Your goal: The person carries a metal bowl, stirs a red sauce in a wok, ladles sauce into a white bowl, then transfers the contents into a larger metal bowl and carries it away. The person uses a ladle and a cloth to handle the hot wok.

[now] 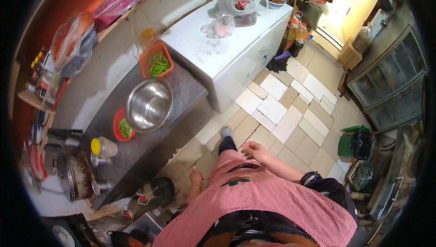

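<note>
My left hand [196, 177] hangs beside the dark counter [185, 92] with its thumb apart from the fingers, and I see nothing in it. My right hand [254, 152] is in front of the pink checked apron [252, 196], empty, with its fingers loosely spread. On the counter a shiny steel basin [150, 105] stands between two plastic baskets. The orange basket [143, 64] holds green peppers [159, 65]; the smaller red basket [117, 121] holds cut green vegetables [125, 129]. A yellow-lidded jar [105, 146] stands nearer me.
A white chest freezer [190, 47] carries plastic bags [221, 25] and a bowl of food [274, 1]. A broom [281, 61] leans at its far end. Tiled floor [286, 121] leads to a bright doorway. A glass-door cabinet [388, 73] and a green bin [345, 144] stand right; a lidded pot [73, 177] left.
</note>
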`<state>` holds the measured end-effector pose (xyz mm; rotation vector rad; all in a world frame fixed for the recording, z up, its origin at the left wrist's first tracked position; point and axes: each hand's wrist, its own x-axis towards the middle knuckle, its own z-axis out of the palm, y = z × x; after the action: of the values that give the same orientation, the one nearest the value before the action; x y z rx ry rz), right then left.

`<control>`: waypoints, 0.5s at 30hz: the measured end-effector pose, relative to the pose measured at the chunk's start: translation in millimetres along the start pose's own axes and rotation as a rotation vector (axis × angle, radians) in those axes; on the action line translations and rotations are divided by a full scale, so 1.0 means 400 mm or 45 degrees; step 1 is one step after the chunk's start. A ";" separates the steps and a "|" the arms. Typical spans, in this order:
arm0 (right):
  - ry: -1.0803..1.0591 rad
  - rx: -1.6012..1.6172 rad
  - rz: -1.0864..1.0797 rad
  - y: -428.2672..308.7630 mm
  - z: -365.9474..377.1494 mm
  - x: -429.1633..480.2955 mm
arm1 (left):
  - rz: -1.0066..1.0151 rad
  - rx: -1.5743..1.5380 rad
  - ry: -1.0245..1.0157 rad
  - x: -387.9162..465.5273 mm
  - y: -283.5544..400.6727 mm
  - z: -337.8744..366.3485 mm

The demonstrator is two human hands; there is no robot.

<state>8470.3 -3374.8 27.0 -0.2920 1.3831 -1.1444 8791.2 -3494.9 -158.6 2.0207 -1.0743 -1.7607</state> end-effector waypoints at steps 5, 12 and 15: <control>-0.131 -0.097 -0.123 -0.134 -0.061 0.189 | 0.239 -0.160 -0.064 0.068 0.176 0.151; 0.098 -0.194 -0.181 -0.484 -0.265 0.425 | 1.036 -0.039 -0.214 0.218 0.621 0.478; 0.141 -0.141 -0.300 -0.593 -0.360 0.472 | 1.321 0.260 -0.189 0.243 0.912 0.637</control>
<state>8197.1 -3567.6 54.1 -0.4872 1.5420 -1.2948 8422.1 -3744.6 -64.2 1.0137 -1.9207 -1.2421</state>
